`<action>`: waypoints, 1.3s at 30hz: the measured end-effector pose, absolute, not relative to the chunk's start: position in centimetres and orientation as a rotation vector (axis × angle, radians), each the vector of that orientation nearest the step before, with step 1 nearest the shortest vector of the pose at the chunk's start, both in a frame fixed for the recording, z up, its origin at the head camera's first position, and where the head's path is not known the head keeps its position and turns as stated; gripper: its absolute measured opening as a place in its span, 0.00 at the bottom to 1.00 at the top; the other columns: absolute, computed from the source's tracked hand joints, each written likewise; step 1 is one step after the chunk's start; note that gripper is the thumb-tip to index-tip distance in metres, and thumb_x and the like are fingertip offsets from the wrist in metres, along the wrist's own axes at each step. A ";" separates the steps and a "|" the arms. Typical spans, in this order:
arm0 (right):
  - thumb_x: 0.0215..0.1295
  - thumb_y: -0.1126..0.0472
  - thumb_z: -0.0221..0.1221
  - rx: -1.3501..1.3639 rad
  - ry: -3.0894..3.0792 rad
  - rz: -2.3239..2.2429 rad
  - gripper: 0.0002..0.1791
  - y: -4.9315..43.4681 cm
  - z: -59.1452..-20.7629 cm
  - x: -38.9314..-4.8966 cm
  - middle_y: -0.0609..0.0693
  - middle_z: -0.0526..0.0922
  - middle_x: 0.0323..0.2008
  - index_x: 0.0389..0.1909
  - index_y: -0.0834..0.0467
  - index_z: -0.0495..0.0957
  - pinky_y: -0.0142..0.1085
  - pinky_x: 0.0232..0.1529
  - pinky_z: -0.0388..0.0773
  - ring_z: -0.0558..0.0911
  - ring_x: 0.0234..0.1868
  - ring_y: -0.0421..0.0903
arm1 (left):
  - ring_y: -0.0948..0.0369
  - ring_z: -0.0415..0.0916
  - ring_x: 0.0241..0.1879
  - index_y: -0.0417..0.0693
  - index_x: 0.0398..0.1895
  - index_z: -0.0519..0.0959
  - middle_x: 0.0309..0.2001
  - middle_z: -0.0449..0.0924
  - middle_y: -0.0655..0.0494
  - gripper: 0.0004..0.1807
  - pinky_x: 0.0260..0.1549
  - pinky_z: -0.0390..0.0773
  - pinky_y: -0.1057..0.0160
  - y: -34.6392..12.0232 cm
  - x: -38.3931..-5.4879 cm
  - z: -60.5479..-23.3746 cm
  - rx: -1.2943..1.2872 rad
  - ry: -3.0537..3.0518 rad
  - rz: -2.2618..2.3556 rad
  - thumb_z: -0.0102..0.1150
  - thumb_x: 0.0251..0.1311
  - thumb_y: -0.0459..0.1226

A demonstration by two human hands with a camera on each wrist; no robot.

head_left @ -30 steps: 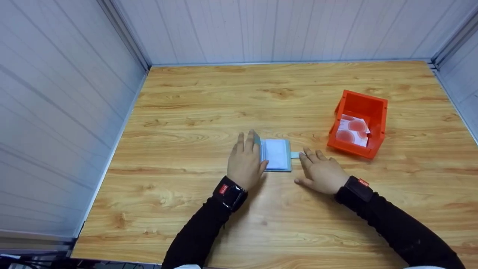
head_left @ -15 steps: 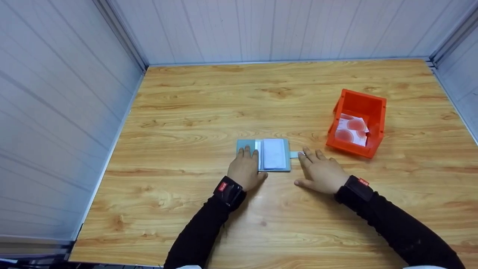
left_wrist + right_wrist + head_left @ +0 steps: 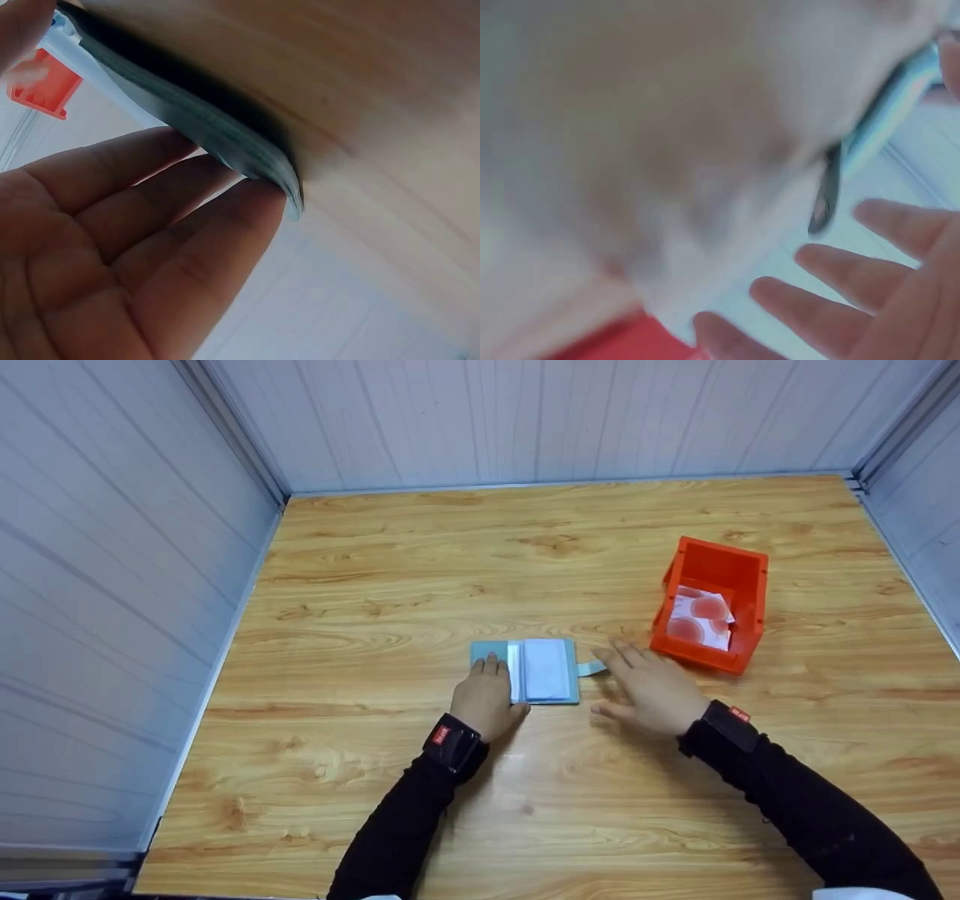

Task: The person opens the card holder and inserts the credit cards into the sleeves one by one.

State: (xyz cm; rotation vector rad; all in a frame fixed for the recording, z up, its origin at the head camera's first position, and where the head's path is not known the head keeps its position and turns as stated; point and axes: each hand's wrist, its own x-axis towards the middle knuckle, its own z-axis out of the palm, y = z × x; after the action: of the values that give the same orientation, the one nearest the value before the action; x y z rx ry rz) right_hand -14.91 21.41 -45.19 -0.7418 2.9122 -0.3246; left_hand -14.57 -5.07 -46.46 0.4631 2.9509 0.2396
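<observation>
A small light-blue card holder [image 3: 547,669] lies spread open on the table, showing clear plastic sleeves. With straight fingers, my left hand [image 3: 482,701] presses on its left cover; the left wrist view shows those fingertips on the cover's edge [image 3: 225,139]. From the holder's right side sticks out a short strap [image 3: 591,668], tilted up a little. My right hand [image 3: 652,690] hovers by the strap's end with its fingers spread and holds nothing. In the right wrist view the strap [image 3: 825,199] with a round snap is apart from the fingertips.
An orange bin [image 3: 742,656] stands to the right, just beyond my right hand. Inside it lie white cards [image 3: 701,619] with red circles. Pale panel walls [image 3: 450,420] border the wooden table [image 3: 375,780] at the back and sides.
The left cover has gone down flat under my left hand. My right hand has risen off the strap, whose end has lifted from the table.
</observation>
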 end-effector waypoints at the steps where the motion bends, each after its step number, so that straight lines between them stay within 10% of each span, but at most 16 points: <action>1: 0.59 0.35 0.62 -0.760 2.946 -0.348 0.49 21.6 -44.6 -15.1 0.65 0.58 0.73 0.75 0.55 0.57 0.66 0.63 0.66 0.63 0.71 0.67 | 0.42 0.68 0.67 0.30 0.66 0.67 0.68 0.66 0.35 0.43 0.58 0.77 0.50 -5.0 -14.6 -46.5 0.463 2.951 0.239 0.62 0.59 0.56; 20: 0.56 0.23 0.52 -0.227 2.940 -0.342 0.59 27.6 -35.8 -22.6 0.54 0.16 0.75 0.78 0.39 0.29 0.82 0.56 0.26 0.21 0.73 0.70 | 0.42 0.66 0.68 0.30 0.67 0.66 0.69 0.65 0.35 0.44 0.59 0.76 0.49 -5.1 -14.6 -46.7 0.459 2.933 0.244 0.61 0.60 0.57; 39: 0.62 0.39 0.57 -0.116 2.705 -0.206 0.50 29.9 -37.5 -25.5 0.77 0.50 0.70 0.75 0.63 0.50 0.70 0.63 0.58 0.55 0.68 0.76 | 0.42 0.64 0.69 0.31 0.68 0.65 0.70 0.63 0.35 0.44 0.59 0.76 0.49 -5.1 -14.6 -46.5 0.454 2.909 0.244 0.60 0.61 0.57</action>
State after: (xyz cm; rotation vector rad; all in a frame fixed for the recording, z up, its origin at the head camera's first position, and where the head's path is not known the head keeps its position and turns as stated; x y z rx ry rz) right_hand -25.52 29.86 -37.52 -0.1159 2.7054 -0.2059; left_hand -14.58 -5.11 -46.47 0.4543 2.9093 0.2440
